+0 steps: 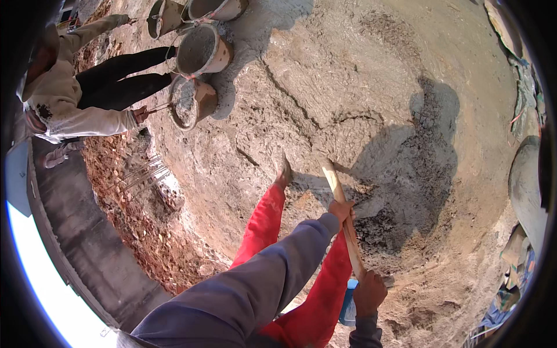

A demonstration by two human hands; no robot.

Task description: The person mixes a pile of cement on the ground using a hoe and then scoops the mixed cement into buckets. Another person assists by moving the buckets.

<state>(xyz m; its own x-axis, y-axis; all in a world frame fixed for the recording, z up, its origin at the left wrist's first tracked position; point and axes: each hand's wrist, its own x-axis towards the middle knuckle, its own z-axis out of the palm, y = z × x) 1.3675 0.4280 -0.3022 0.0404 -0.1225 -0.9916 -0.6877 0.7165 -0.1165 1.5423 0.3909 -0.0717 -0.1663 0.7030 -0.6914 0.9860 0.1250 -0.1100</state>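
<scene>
Both my hands are closed around a long pale wooden handle [351,246]. My left hand [341,211] grips it around the middle, with my grey-blue sleeve reaching across from the lower left. Lower down, near the handle's near end, my right hand [370,292] is wrapped round it. The far end of the handle meets a wide spread of wet grey mortar [313,110]; whatever head the tool has there, I cannot make out. My bare foot [282,171] stands in the mortar, below a red trouser leg [262,223].
At the upper left a person [72,93] in a light top holds a bucket [194,104] by its handle. More buckets [206,52] stand beyond it. A blue container [348,304] is beside my right hand. Reddish rubble [125,226] lies left, sacks [527,180] right.
</scene>
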